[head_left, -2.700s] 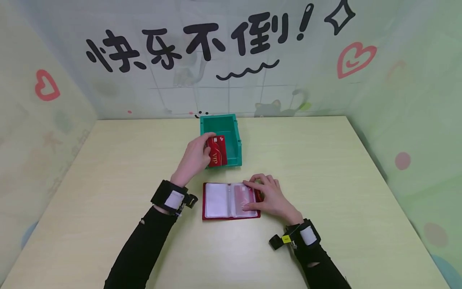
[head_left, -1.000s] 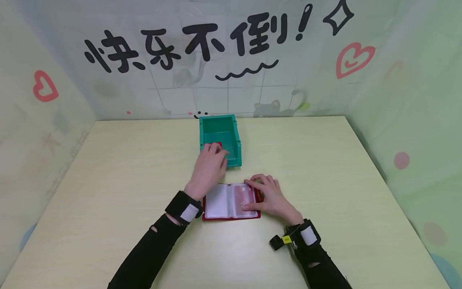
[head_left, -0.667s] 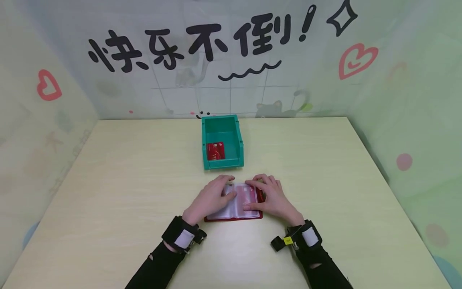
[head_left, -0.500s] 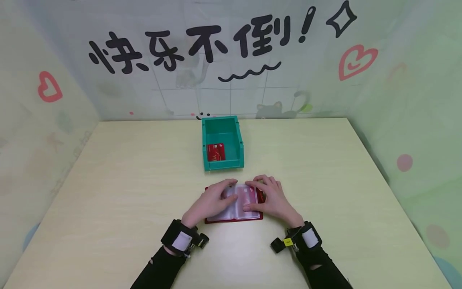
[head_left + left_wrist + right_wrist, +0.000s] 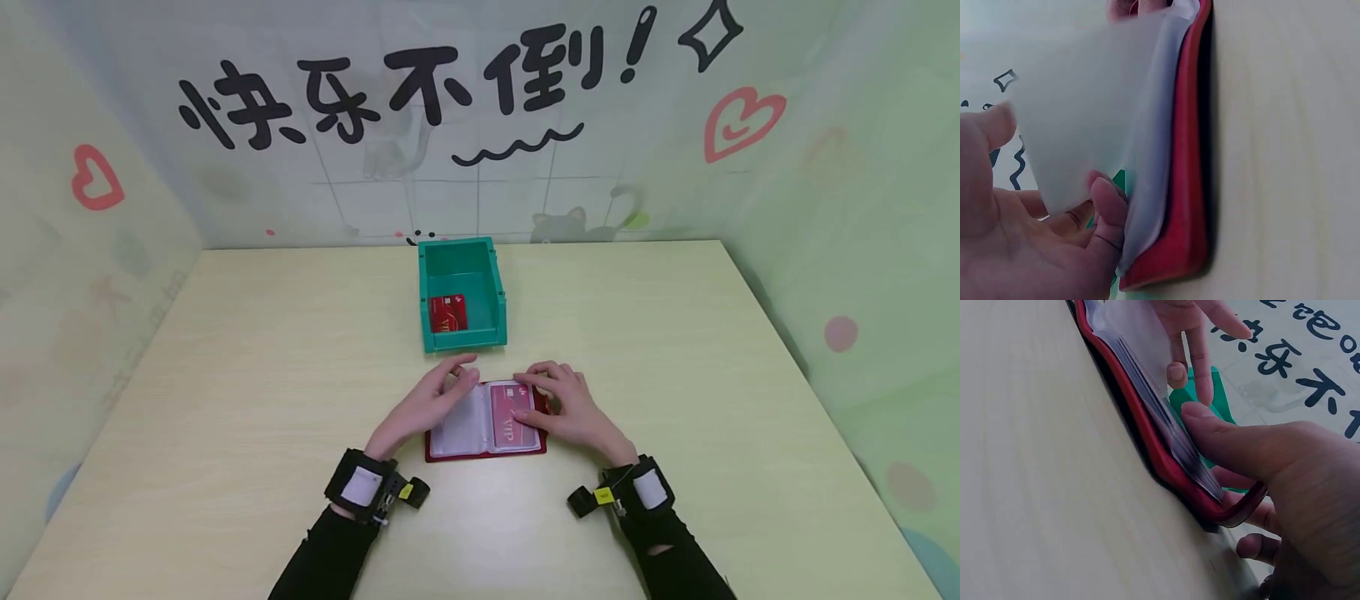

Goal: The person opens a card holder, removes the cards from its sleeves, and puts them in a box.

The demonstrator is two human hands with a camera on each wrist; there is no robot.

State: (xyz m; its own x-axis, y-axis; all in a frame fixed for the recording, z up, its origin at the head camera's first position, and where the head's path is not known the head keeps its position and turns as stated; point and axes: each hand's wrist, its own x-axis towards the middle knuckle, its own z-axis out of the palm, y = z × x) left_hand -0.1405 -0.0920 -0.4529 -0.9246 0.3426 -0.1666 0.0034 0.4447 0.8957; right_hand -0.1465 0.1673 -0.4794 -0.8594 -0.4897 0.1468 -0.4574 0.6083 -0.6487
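Observation:
A small red card holder (image 5: 486,455) with clear sleeve pages lies spread on the table. Its right-hand sleeve contains a red VIP card (image 5: 510,427). Over the left page hovers my left hand (image 5: 426,402), thumb and fingers apart; in the left wrist view a lifted translucent page (image 5: 1088,106) stands beside its fingers. My right hand (image 5: 573,408) grips the holder's right side, thumb on the pages and fingers round the cover edge, as the right wrist view shows. Another red card (image 5: 448,313) lies in the green bin (image 5: 500,321).
The bin stands just behind the card holder, near the back of the pale wooden table (image 5: 285,333). A printed backdrop rises behind the table and at both sides. Each wrist wears a black strap with a small camera.
My left hand has put the red card into the bin, come back to the card holder and turned a page leftward. The VIP card shows more clearly. My right hand keeps its grip.

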